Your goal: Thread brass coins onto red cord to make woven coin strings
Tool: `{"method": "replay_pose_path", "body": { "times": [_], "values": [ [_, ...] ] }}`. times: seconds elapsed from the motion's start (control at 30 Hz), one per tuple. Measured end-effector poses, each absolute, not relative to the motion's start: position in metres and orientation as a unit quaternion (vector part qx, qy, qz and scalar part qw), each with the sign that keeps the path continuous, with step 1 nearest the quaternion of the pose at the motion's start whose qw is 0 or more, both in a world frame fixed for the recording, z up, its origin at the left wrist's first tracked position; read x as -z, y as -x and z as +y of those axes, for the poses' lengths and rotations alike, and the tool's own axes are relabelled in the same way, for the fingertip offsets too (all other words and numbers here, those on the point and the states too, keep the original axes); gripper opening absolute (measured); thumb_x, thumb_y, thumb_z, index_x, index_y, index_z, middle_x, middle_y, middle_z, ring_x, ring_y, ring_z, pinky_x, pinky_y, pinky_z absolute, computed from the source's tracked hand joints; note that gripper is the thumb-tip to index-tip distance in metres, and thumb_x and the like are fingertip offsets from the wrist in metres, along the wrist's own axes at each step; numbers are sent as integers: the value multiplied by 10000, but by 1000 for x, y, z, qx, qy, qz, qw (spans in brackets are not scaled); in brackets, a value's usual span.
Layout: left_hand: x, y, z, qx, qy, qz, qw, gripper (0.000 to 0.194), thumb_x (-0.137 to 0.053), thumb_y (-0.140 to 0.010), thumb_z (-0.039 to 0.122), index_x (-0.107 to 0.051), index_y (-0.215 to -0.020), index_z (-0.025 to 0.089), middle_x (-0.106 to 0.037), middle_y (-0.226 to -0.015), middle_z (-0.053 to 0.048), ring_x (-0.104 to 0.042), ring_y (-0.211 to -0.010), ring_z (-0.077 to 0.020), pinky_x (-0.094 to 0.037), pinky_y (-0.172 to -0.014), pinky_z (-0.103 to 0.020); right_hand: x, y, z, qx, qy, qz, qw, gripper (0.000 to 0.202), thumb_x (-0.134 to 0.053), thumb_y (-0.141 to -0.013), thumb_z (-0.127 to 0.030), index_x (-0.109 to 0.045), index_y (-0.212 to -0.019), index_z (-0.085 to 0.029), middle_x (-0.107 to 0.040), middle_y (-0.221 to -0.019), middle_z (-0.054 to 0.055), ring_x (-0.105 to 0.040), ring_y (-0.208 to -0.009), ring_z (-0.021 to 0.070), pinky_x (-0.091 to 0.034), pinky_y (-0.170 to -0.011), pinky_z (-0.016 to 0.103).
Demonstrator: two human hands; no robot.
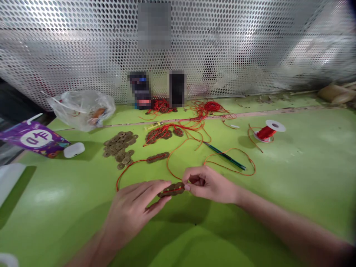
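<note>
A short row of overlapping bronze coins (172, 189), laced with red cord, lies between my hands. My left hand (136, 202) grips its left end between thumb and fingers. At the right end, my right hand (207, 183) is pinched closed where the red cord (172, 173) meets the coins; the cord loops up and away behind. Just beyond, a second laced coin strip (157, 157) rests on the green table (91, 207), its red cord curving left to my left hand. Several loose coins (118, 145) are heaped to the left.
Red cord bundles (210, 107) and corded coins (158, 135) lie farther back. Right of centre are a green pen-like tool (229, 158) and a red thread spool (267, 131). A purple carton (39, 138), white case (74, 150) and plastic bag (83, 109) stand left, two phones against the mesh.
</note>
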State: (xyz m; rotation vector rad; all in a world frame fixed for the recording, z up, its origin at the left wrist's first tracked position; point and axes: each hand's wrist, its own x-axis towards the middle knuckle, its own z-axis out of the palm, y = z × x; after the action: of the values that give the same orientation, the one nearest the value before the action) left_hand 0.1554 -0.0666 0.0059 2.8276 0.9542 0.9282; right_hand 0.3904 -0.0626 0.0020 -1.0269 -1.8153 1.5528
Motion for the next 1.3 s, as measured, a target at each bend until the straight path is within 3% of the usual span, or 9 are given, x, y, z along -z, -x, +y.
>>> {"method": "replay_pose_path", "body": {
  "times": [0.33,0.5,0.67,1.3],
  "values": [
    [-12,-159,-68,-293,-900,320,24,115,-573,-908,230,-592,-1020,208,-742,-872,16,-707,-722,-128,-525,-672,-227,-5,-389,-64,-589,383,-658,272,57,-548,-816,-185,-534,-769,-156,-352,-553,-72,-285,-497,71,-207,-449,200],
    [-8,-159,-71,-272,-898,340,69,268,-632,-875,320,-562,-1106,205,-730,-923,-6,-700,-767,-154,-529,-706,-253,2,-382,-68,-584,377,-658,288,23,-542,-806,-148,-538,-785,-158,-354,-573,-70,-296,-511,69,-225,-461,192],
    [-7,-160,-73,-277,-900,326,86,118,-597,-900,232,-568,-1014,216,-723,-851,20,-685,-700,-129,-500,-645,-243,3,-377,-72,-587,373,-658,290,31,-537,-795,-124,-549,-791,-152,-373,-582,-67,-309,-513,64,-242,-466,184],
    [-7,-157,-73,-253,-906,331,80,181,-536,-941,338,-580,-1078,227,-747,-816,22,-698,-628,-135,-487,-581,-243,3,-382,-71,-581,379,-667,270,39,-552,-825,-186,-564,-806,-155,-337,-574,-70,-282,-510,66,-222,-458,194]
  ]
}}
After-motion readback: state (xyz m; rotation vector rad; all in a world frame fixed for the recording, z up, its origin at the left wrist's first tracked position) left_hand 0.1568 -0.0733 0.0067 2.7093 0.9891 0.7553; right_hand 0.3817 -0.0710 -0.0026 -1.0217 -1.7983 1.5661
